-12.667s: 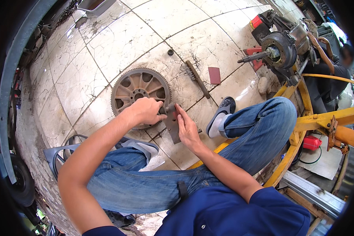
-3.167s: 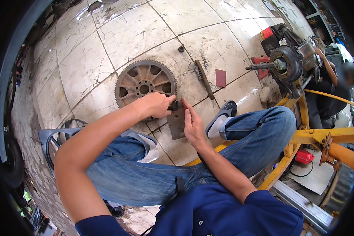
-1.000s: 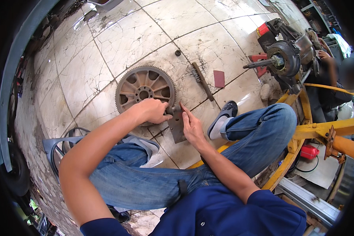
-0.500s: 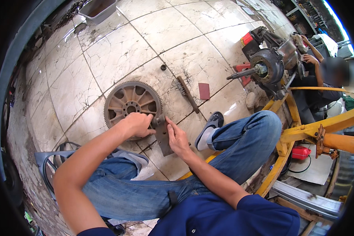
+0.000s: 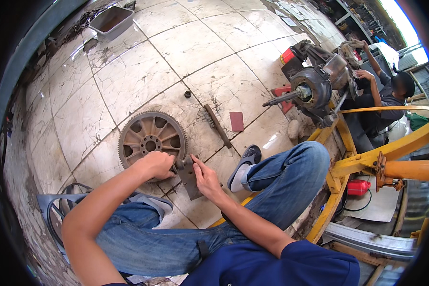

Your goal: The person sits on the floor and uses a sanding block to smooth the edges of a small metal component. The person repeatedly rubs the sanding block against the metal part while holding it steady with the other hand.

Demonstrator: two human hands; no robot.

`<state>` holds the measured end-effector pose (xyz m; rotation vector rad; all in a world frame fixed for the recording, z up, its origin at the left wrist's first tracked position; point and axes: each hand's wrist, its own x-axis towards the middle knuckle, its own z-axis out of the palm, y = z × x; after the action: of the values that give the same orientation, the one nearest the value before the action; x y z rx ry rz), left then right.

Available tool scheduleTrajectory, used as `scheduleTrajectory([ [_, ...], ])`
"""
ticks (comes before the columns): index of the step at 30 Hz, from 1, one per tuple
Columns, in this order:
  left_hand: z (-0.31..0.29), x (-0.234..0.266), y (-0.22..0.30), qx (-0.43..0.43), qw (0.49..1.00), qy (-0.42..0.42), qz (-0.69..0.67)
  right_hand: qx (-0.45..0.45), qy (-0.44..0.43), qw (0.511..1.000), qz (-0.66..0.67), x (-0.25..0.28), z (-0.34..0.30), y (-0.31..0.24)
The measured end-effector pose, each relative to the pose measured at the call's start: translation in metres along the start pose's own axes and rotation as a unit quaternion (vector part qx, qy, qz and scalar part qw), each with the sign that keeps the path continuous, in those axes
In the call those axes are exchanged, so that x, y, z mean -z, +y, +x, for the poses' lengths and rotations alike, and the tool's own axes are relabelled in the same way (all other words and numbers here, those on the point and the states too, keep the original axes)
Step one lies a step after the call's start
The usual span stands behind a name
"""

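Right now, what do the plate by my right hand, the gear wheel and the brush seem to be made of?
Plate: probably steel, dull grey-brown, with straight edges. Gear wheel: likely cast iron or steel, judging by rusty spokes and a darker toothed rim. Brush: the matte brown handle looks wooden; bristles, perhaps wire, are too small to confirm.

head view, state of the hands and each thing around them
left hand: curled, grip unclear
right hand: extended along the metal plate
metal plate: between both hands, with a hole showing
toothed wheel: flat on the floor, rusty-looking
wire brush: lying on the floor, unheld
red sheet: flat on the floor
grey tub: upright, open-topped
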<state>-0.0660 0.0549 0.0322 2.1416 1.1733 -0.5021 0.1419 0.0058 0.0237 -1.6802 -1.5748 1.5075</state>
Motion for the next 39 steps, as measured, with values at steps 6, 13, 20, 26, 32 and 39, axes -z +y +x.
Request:
scheduleTrajectory([
  [6,0.007,-0.003,0.003,-0.012,0.999,-0.027,0.014,0.147,0.061,0.987,0.026,-0.006,0.002,0.018],
  [13,0.003,-0.005,0.004,-0.006,1.0,-0.019,0.008,0.144,0.068,0.982,0.1,-0.014,0.006,0.035],
  [20,0.005,-0.007,0.003,-0.001,1.0,-0.018,-0.008,0.166,0.074,0.982,0.049,-0.01,-0.003,0.019],
  [26,0.005,-0.001,0.007,0.006,0.999,-0.034,-0.015,0.173,0.084,0.979,0.065,-0.011,-0.005,0.024],
  [32,0.004,-0.004,0.005,0.016,0.999,-0.036,-0.027,-0.003,0.02,1.0,0.013,-0.002,-0.007,0.001],
  [39,-0.001,-0.009,0.009,0.01,0.999,-0.046,-0.022,0.022,0.032,0.999,0.033,-0.008,-0.011,0.01],
])
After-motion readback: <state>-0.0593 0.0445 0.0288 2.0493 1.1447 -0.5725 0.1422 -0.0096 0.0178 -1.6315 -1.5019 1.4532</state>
